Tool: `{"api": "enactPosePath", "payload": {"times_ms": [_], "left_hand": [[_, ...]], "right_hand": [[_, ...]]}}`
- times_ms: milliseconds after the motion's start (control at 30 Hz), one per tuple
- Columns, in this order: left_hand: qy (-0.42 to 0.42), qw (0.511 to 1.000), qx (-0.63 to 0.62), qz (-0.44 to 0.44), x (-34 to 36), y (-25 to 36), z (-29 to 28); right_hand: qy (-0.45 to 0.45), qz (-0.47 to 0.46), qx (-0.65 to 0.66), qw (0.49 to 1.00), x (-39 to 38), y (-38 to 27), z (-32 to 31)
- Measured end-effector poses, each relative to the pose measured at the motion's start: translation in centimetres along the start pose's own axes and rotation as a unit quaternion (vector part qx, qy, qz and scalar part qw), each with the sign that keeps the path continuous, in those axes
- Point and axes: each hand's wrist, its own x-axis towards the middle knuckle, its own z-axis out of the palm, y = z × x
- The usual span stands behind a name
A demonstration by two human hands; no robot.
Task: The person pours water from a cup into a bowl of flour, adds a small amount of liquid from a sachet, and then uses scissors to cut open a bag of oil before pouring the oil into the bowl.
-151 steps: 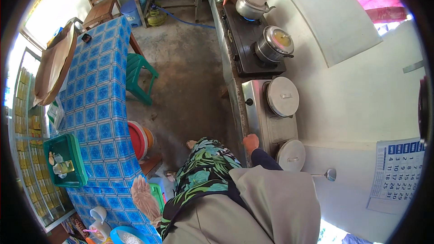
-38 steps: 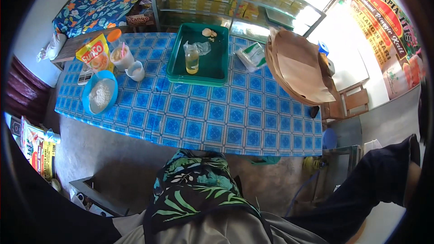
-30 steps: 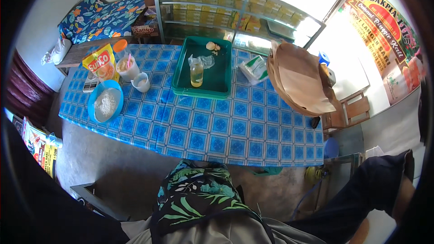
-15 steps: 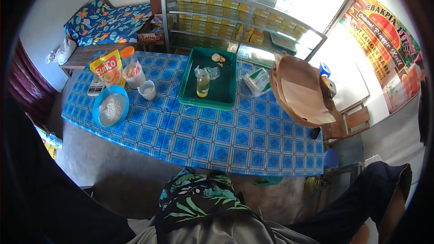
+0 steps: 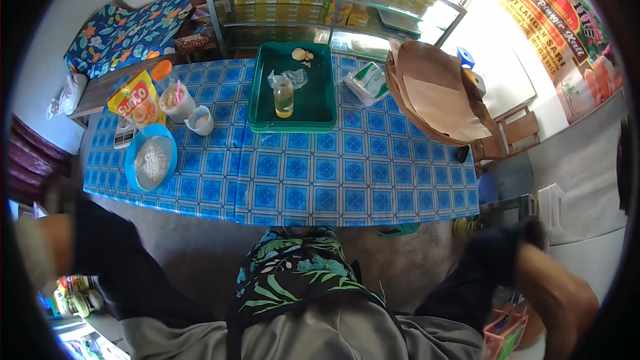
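Observation:
Both my arms are bent out to the sides in dark sleeves, away from the table. My left hand (image 5: 59, 243) is a blur at the left edge, beside a pale beige patch I cannot make out. My right hand (image 5: 565, 300) is at the lower right, bent at the wrist, its fingers hidden. On the table, a green tray (image 5: 256, 97) carries a glass jar of yellow liquid (image 5: 284, 101), a crumpled clear plastic bag (image 5: 297, 79) and pale dough-like lumps (image 5: 301, 55). A blue bowl (image 5: 172, 160) of white powder stands at the table's left.
Behind the bowl are a yellow pouch (image 5: 138, 101), a small scale (image 5: 125, 135), a tub with a pink handle (image 5: 176, 103), an orange-lidded container (image 5: 161, 71) and a white mug (image 5: 200, 121). A white-green packet (image 5: 367, 84) and brown-paper-covered round tray (image 5: 440, 100) lie right. A glass cabinet (image 5: 273, 33) stands behind.
The view has shifted, so the table sits higher in the picture. Bare skin now shows beyond both sleeves at the sides. Things on the table have stayed put.

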Motion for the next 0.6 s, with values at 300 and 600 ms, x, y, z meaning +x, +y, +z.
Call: {"api": "enactPosePath", "payload": {"times_ms": [300,600], "left_hand": [[-0.101,0.859,-0.267,-0.426,-19.0,-8.2,11.1],[-0.181,0.79,-0.271,-0.52,-24.1,-11.4,14.0]], "right_hand": [[-0.265,0.586,0.119,0.756,-25.4,-10.9,11.5],[-0.316,0.675,0.166,0.646,-34.6,-17.6,18.7]]}}
